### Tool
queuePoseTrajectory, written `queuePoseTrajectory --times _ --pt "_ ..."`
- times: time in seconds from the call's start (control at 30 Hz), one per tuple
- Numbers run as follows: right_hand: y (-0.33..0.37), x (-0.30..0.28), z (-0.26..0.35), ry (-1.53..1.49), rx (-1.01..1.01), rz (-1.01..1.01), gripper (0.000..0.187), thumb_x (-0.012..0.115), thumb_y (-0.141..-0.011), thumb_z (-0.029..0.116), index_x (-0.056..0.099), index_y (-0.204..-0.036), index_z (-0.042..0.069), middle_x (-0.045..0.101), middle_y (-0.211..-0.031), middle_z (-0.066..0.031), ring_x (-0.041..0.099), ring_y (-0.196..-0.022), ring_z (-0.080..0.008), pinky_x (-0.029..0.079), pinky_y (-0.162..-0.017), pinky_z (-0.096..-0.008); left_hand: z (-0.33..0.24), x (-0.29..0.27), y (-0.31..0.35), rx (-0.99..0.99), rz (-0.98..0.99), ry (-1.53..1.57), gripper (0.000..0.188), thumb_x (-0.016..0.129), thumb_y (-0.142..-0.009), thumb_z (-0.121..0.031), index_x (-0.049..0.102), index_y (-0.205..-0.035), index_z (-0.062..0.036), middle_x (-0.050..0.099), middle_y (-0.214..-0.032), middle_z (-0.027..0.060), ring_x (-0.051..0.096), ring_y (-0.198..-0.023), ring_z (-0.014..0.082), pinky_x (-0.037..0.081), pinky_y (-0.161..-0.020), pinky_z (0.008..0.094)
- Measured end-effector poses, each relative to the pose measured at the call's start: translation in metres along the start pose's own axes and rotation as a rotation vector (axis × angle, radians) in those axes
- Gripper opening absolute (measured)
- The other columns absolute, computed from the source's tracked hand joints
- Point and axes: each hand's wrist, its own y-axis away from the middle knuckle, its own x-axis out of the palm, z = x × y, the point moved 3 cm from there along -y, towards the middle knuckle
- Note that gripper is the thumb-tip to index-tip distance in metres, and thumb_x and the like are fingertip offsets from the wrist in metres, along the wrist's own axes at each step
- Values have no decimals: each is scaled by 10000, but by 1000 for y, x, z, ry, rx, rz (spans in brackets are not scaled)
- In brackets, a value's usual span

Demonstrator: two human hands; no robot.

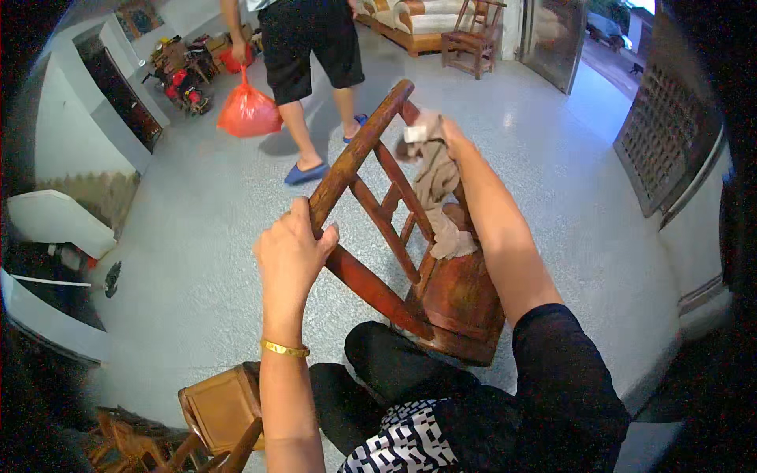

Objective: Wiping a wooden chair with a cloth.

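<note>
A reddish-brown wooden chair (459,298) is in front of me, its openwork back leaning toward the upper middle of the view. My left hand (290,243) is wrapped round the near end of the chair's worn top rail. A gold bracelet circles that wrist. At the far side of the back, my right hand (452,139) is closed on a greyish-beige cloth (436,180) with a white tag. The cloth hangs down along the back, and its lower end reaches the seat. The right fingertips are partly hidden by the cloth.
Another person (311,59) in black shorts and blue slippers carries a red plastic bag (248,110) ahead. Behind my left forearm stands a brown wooden chair (221,410). A wooden armchair (471,46) and a sofa (410,24) stand far back, near an open door (556,43).
</note>
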Motion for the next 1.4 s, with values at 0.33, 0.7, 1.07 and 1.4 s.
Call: queuePoseTrajectory --times 0.33,0.7,1.07,1.4 --pt "110 -188 -195 985 6 -540 388 333 -912 295 493 -1189 76 605 -1071 -194 584 -978 -343 422 -876 -451 -9 13 -8 0 47 -3 422 669 -722 -395 550 -990 -92 625 -743 172 615 -701 362 478 -606 450" --pt "274 -52 -145 1627 -268 -391 277 508 -793 257 555 -957 39 578 -985 -195 541 -956 -353 396 -761 -524 4 6 -6 48 14 32 389 666 -721 -329 549 -985 -68 637 -772 166 622 -735 353 479 -615 444" --pt "374 -108 -133 1179 63 96 310 512 -822 314 633 -921 46 636 -830 -204 614 -786 -355 474 -732 -418 12 9 -8 123 -8 0 392 659 -741 -362 554 -935 -38 635 -762 178 625 -732 359 487 -635 448" --pt "300 -135 -138 1435 -296 -612 676 603 -762 342 357 -1306 26 356 -1334 -260 355 -1195 -448 267 -996 -535 7 2 -3 13 78 -59 421 654 -749 -421 555 -993 -92 645 -781 170 630 -743 363 486 -645 451"
